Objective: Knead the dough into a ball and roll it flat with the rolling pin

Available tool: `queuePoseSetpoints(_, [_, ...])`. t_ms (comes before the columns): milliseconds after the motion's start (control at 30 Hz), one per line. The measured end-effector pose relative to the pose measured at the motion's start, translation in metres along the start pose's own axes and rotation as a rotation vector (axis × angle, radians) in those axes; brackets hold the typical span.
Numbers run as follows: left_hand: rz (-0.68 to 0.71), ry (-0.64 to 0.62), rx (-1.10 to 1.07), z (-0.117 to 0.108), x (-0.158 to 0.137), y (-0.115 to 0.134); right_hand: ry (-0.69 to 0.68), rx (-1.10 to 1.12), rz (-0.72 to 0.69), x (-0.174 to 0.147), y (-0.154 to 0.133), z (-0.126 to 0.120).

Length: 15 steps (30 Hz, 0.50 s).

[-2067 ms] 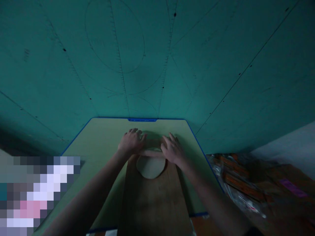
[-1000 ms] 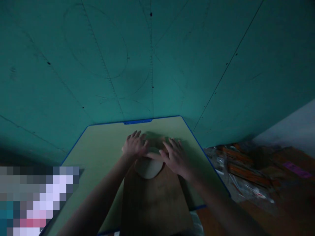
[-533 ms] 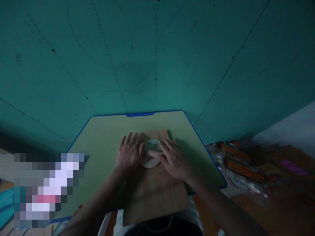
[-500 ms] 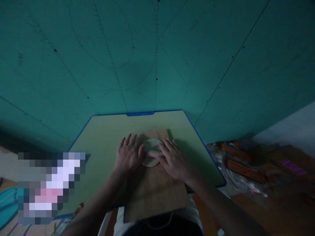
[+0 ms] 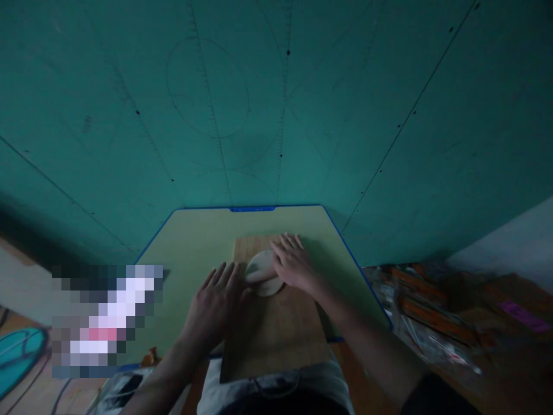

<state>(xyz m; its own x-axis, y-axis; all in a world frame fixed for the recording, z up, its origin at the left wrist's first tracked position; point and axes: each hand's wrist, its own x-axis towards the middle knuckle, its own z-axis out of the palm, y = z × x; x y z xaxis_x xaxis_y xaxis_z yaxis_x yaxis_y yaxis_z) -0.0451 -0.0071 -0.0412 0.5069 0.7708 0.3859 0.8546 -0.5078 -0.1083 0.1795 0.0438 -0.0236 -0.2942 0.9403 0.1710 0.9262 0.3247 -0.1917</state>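
A thin, pale round of what looks like dough lies flat near the far end of a wooden board. Across it runs a short, slim rod like a rolling pin, slanting up to the right; its ends are hidden by my hands. At the board's left edge, my left hand is open with fingers stretched forward, its thumb side near the rod's left end. My right hand rests palm down over the rod's right end and the round's right edge, fingers outstretched.
Under the board is a pale table with a blue rim, against a green wall with pencilled lines. Plastic-wrapped orange packages lie at right. On the left is a blurred-out patch; a turquoise round object lies beyond.
My left hand has drawn back toward me, and my right hand has shifted a little forward. The rod now slants more across the round. The camera view has tilted slightly up.
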Motion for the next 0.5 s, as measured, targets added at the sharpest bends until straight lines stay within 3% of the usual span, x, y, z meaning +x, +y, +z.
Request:
queuePoseSetpoints(167, [-0.218,-0.077,0.048,0.015,0.039,-0.024,-0.009,0.011,0.064,0.057,0.002,0.007])
queuePoseSetpoints(300, [-0.333,-0.171,0.001,0.025,0.05,-0.035,-0.014,0.027,0.054,0.09,0.005,0.011])
queuePoseSetpoints(400, [-0.361,-0.194,0.015,0.024,0.044,-0.027,-0.017,0.033,0.062,0.101,0.007,0.013])
queuePoseSetpoints(500, [-0.301,-0.11,0.048,0.014,0.032,-0.008,-0.048,0.043,0.054,0.096,0.01,0.017])
